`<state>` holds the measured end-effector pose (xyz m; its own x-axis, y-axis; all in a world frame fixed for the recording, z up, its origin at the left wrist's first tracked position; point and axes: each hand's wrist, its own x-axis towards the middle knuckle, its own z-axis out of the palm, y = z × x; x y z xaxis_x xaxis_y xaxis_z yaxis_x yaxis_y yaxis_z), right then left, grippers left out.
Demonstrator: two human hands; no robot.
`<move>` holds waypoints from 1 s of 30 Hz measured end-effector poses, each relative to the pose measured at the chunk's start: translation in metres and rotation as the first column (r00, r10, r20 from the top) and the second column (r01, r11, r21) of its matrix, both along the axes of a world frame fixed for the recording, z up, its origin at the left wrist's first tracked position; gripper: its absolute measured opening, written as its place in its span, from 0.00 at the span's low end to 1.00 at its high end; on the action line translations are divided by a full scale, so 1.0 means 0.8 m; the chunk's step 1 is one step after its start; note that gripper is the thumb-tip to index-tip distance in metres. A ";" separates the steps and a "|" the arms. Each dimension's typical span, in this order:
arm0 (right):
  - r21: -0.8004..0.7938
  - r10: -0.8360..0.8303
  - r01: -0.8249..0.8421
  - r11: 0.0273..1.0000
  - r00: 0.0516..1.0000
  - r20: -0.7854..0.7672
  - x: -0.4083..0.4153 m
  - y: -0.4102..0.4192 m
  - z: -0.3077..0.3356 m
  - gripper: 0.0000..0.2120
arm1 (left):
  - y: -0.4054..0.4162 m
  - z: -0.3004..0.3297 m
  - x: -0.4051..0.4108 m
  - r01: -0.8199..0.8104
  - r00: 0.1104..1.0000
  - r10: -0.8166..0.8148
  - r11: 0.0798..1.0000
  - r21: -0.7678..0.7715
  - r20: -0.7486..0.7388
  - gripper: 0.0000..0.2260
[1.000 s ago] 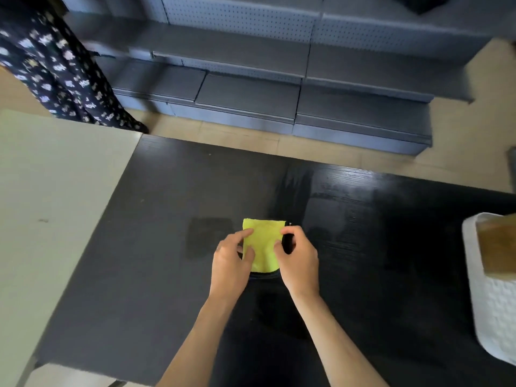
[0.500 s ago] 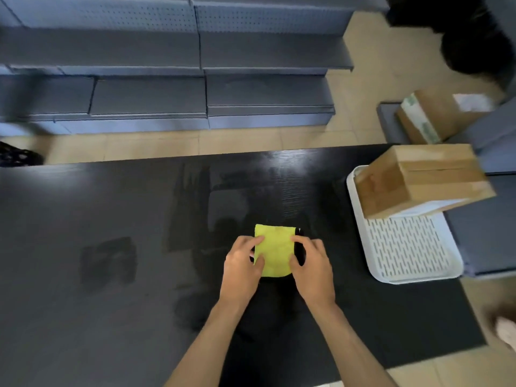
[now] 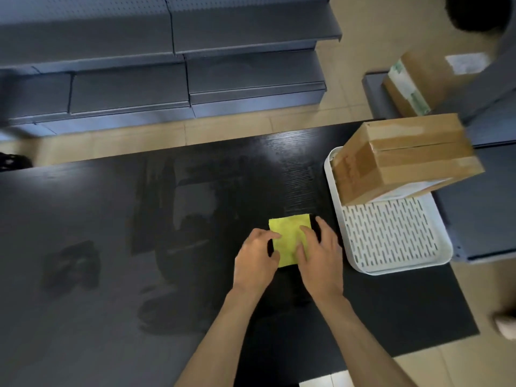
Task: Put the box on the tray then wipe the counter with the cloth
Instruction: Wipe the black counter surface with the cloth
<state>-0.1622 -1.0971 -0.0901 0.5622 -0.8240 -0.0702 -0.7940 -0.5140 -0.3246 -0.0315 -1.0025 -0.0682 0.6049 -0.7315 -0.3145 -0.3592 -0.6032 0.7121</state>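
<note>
The cloth (image 3: 290, 238) near the centre of the frame is bright yellow-green, plain and unpatterned. The counter (image 3: 111, 275) beneath it is black with a fine wood-grain texture, marked with duller grey smears and patches towards the left and centre. At the right, the tray (image 3: 391, 236) is white, its floor pierced by rows of short slots in a staggered pattern. The box (image 3: 405, 160) on it is brown cardboard, banded with glossy tan tape. Across the top of the frame, the shelving (image 3: 167, 65) is dark grey-blue. The floor (image 3: 223, 129) is beige tile. In the upper right, another cardboard box (image 3: 413, 82) is brown with a white-and-green printed strip.
</note>
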 end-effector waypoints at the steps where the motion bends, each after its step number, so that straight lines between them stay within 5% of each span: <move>1: 0.005 0.067 -0.067 0.998 0.998 -0.003 -0.001 0.009 -0.005 0.19 | 0.005 0.002 0.007 -0.010 0.999 0.009 1.000 0.018 0.048 0.14; 7: 0.040 0.239 -0.236 0.971 0.948 -0.208 0.006 0.039 -0.037 0.35 | 0.017 0.008 0.070 -0.086 0.938 0.062 0.995 0.057 0.341 0.14; 11: 0.028 0.233 -0.232 0.972 0.947 -0.220 0.023 0.018 -0.044 0.34 | 0.011 -0.003 0.111 -0.177 0.898 0.144 0.983 0.042 0.416 0.17; 19: 0.001 0.258 -0.264 0.965 0.942 -0.212 0.095 -0.071 -0.059 0.33 | -0.021 -0.036 0.154 -0.339 0.916 0.250 0.901 0.270 0.314 0.24; 24: 0.006 0.229 -0.232 0.973 0.959 -0.164 0.059 -0.026 -0.048 0.37 | -0.020 -0.038 0.155 -0.290 0.920 0.184 0.914 0.285 0.346 0.23; 30: 0.015 0.228 -0.228 0.973 0.959 -0.167 0.029 0.011 -0.059 0.30 | -0.007 -0.043 0.151 -0.226 0.946 0.129 0.920 0.320 0.296 0.23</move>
<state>-0.1392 -1.0883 -0.1373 0.7160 -0.6758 -0.1753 -0.6980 -0.6889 -0.1954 0.0896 -1.0085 -0.1028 0.8103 -0.4787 -0.3381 -0.3682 -0.8646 0.3418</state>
